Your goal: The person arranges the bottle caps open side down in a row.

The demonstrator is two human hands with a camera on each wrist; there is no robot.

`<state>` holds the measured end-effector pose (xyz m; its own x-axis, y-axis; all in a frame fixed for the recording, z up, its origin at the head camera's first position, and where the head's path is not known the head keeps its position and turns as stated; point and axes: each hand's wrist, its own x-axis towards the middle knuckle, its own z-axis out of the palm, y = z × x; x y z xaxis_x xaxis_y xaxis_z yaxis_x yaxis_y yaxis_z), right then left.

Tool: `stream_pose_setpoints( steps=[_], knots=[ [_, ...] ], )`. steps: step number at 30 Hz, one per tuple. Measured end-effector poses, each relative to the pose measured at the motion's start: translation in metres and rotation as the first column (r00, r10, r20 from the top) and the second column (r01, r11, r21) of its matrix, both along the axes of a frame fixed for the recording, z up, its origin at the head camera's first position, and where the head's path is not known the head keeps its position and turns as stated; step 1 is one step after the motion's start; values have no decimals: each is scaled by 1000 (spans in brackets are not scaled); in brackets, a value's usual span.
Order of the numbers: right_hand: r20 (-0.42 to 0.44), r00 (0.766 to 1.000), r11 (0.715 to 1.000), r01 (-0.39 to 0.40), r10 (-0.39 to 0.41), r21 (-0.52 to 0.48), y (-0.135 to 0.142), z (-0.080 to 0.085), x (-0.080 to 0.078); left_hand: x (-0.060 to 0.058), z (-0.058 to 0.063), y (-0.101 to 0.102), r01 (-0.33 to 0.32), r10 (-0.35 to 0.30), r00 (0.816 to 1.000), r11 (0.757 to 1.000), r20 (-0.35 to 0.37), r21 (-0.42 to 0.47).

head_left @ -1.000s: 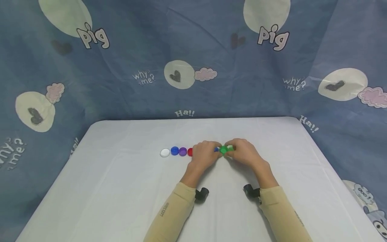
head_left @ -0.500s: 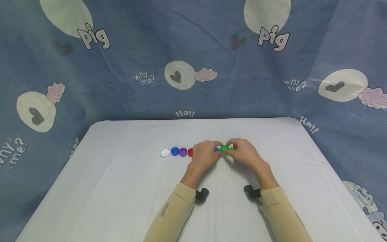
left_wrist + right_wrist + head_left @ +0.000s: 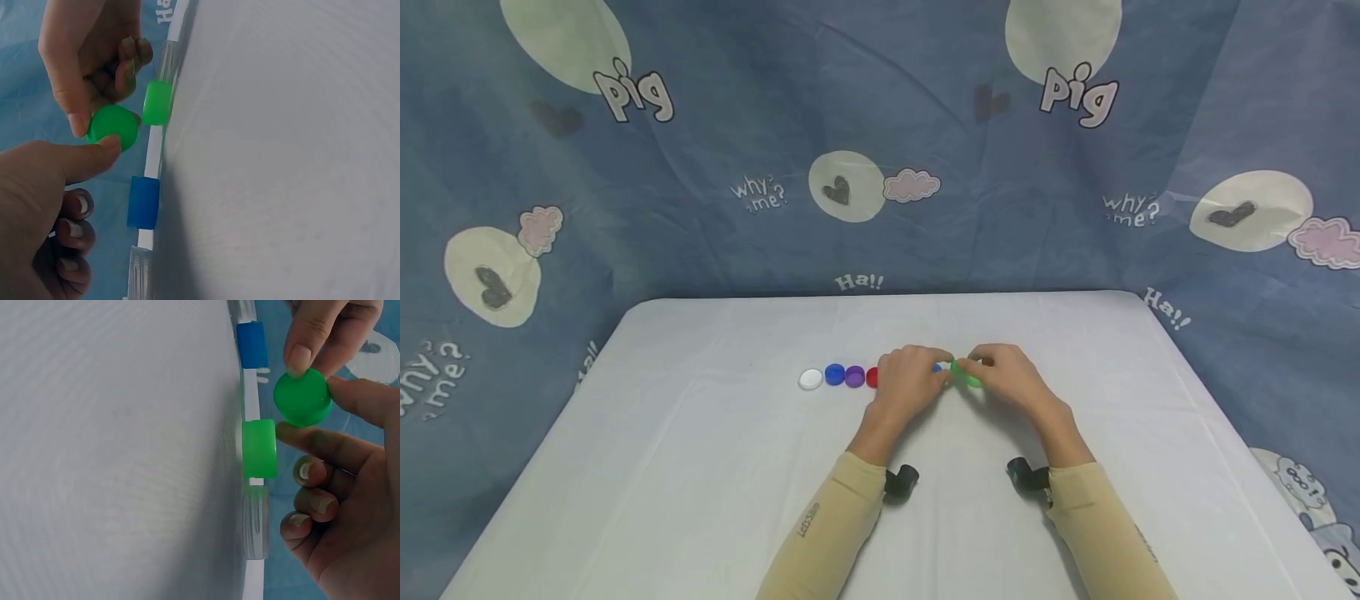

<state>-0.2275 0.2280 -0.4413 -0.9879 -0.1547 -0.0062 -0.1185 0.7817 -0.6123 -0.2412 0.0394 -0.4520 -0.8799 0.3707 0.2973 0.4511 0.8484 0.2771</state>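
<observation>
Between both hands, a round green bottle cap (image 3: 302,397) is held just off the table. My left hand (image 3: 910,379) pinches one edge of it with thumb and forefinger. From the other side, my right hand (image 3: 1009,379) has its thumb and forefinger on the rim, the remaining fingers curled. A lighter green cap (image 3: 259,449) stands on the table beside the held one. To its left sits a blue cap (image 3: 144,202), near my left fingers. In the head view my hands cover much of the held cap.
Leftward along the same row are white (image 3: 810,379), blue (image 3: 835,374), purple (image 3: 854,377) and red (image 3: 872,377) caps. Clear ribbed caps (image 3: 256,522) also stand in it. The white table (image 3: 700,483) backs onto a blue printed cloth (image 3: 925,242).
My right hand has shifted slightly right. The green cap has turned in the fingers and shows less of its face. More of the lighter green cap shows under the right hand.
</observation>
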Motion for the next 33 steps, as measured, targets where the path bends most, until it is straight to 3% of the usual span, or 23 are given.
stream_pose_setpoints(
  steps=[7,16,22,33],
  knots=[
    [8,1000,999,2,-2,-35,1,1,0,-1,2,-5,-4,4,999,1000,49,0],
    [-85,996,999,-16,12,-48,1,1,1,-3,4,-10,-16,13,995,1000,95,27],
    [-90,996,998,-15,9,-67,2,0,0,-3,3,-8,-14,10,994,999,107,33],
    [28,999,985,-11,16,-174,5,3,2,-2,3,-7,22,-22,1000,1000,1,5]
  ],
)
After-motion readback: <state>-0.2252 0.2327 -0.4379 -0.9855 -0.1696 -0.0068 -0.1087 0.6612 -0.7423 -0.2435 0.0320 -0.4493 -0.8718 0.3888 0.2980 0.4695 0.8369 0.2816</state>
